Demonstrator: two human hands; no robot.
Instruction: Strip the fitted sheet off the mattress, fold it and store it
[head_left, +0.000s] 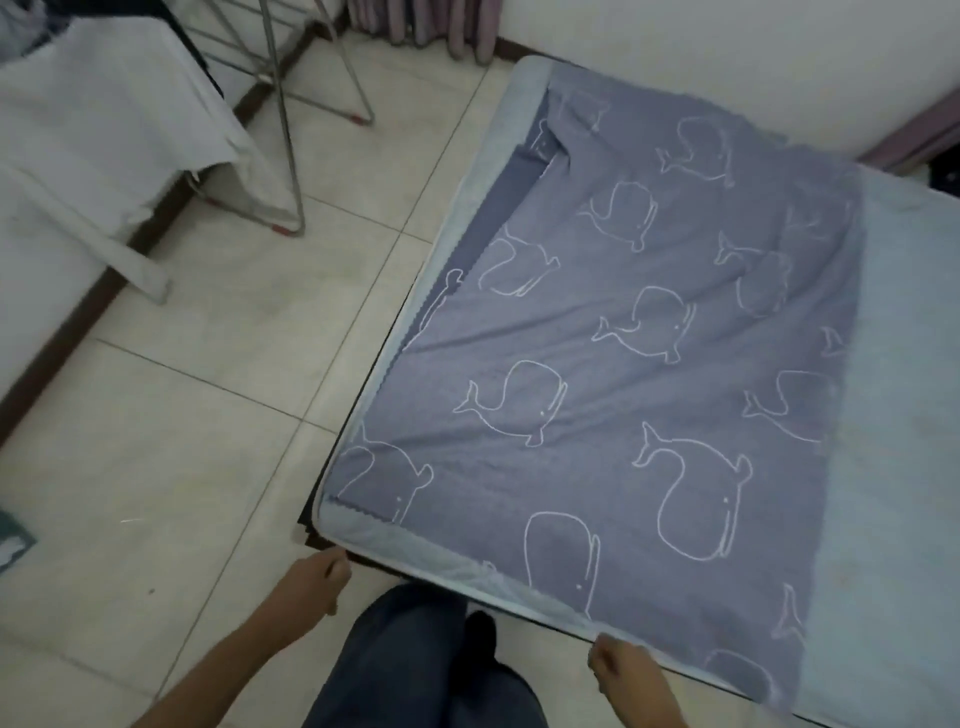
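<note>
A grey-purple whale-print sheet (613, 332) lies doubled over on a light blue mattress (904, 415) that rests on the floor. Its zigzag hems show along the left side. The right strip of the mattress is bare. My right hand (623, 673) is at the mattress's near edge, fingers closed where the sheet's near hem hangs over. My left hand (314, 582) hovers just below the mattress's near left corner, fingers curled with nothing visible in them. My leg in dark trousers (410, 660) stands between both hands.
Pale floor tiles (208, 441) stretch to the left. A metal drying rack (291, 119) stands at the back left with white cloth (104, 130) draped beside it. Curtains (431, 26) hang at the back and a white wall (727, 47) runs behind the mattress.
</note>
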